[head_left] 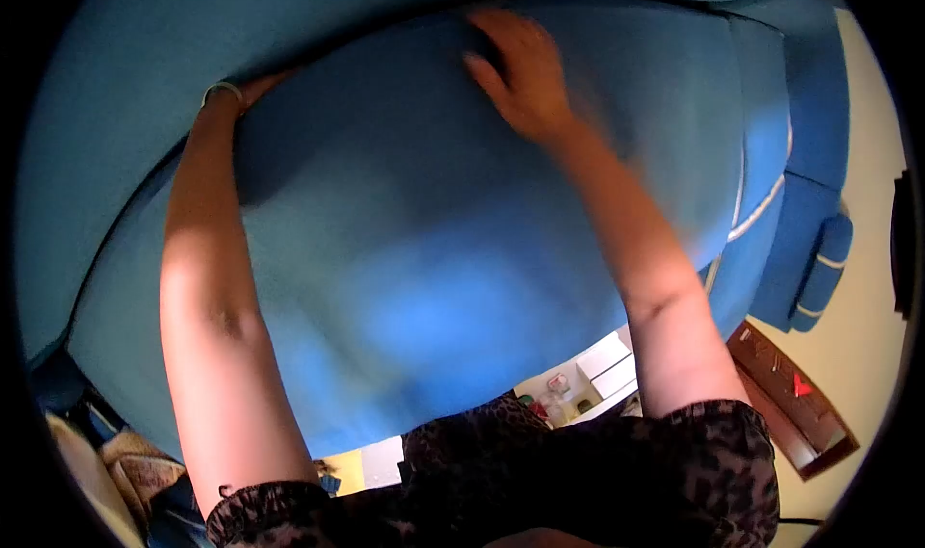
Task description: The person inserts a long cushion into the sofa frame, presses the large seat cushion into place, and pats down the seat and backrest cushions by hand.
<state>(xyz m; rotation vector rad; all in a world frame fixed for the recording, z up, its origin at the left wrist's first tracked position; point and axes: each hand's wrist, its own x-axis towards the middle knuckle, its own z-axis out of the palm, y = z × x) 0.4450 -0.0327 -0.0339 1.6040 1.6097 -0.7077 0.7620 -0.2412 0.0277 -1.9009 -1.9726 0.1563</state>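
Observation:
A large blue cushion [385, 211] of a blue sofa fills the middle of the head view. My left hand [262, 90], with a pale band at the wrist, reaches to the cushion's far left edge, where its fingers are mostly hidden in the dark gap by the sofa back [125, 115]. My right hand [525, 71] is over the far part of the cushion, slightly blurred, its thumb and fingers apart and nothing between them. Whether it touches the fabric I cannot tell.
More blue sofa parts [809, 201] with white piping stand at the right, with a blue bolster [825, 274]. A brown wooden frame [790, 404] with a red item lies at lower right. White shelving [607, 365] shows below the cushion, and brown fabric [140, 466] at lower left.

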